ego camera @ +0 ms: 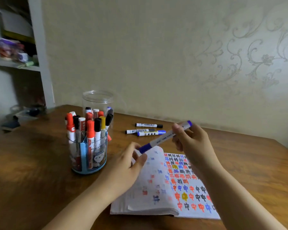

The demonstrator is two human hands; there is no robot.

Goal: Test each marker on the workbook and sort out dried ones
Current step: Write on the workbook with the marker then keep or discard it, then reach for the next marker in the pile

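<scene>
Head view, left to right. Shelf (15, 63) at far left, contents blurred. Wooden bench (32, 155) carries everything else. Clear pen holder (88, 156) with blue divider stands left of centre, packed with capped markers: red, black, yellow caps up. Clear jar (98, 103) just behind it, more markers inside. Left hand (126, 165) hovers over the left page of the workbook (165, 193), fingers loosely curled near the blue cap end of the blue marker (165, 137); contact with the cap cannot be told. Workbook lies open at bench centre; left page curled up, right page filled with red, blue, black and yellow characters. 3 loose markers (146, 130) lie on the bench behind the workbook, near the wall: 2 black-capped, 1 blue-capped, close together. Right hand (189, 140) grips the blue marker near its far end, holding it tilted above the workbook, cap end lower and toward the left hand.
</scene>
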